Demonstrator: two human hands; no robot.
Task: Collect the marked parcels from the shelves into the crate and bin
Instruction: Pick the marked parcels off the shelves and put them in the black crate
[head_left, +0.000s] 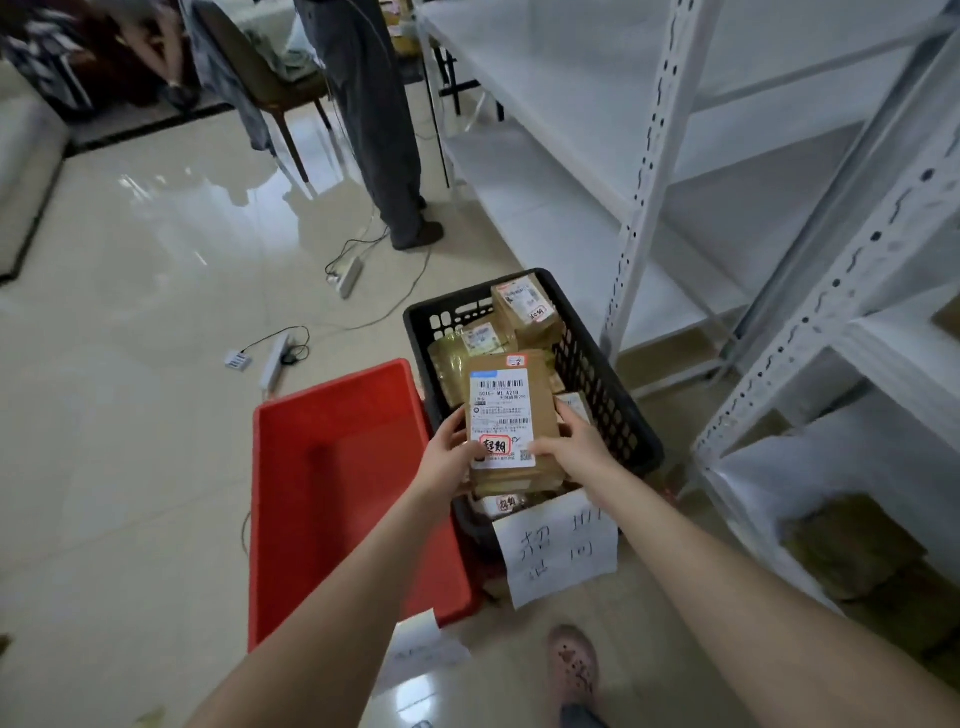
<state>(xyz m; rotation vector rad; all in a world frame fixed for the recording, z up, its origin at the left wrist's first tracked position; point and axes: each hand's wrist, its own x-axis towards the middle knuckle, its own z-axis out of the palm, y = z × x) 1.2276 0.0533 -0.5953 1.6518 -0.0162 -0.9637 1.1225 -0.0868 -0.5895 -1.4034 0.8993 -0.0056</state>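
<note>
A brown parcel (511, 415) with a white shipping label and a red-circled mark hangs over the black crate (608, 395). My left hand (449, 454) grips its left edge and my right hand (569, 441) grips its right edge. Several other brown parcels (522, 306) lie inside the crate. A handwritten paper sign (563, 545) hangs on the crate's near end. Left of the crate stands the red bin (332, 499), with nothing visible inside it.
White metal shelves (675, 171) run along the right; a lower shelf holds brown parcels (852, 551). Power strips and cables (348, 275) lie on the glossy tiled floor. A person's legs (384, 130) and a chair (270, 88) stand behind. My foot (574, 665) is near the bottom.
</note>
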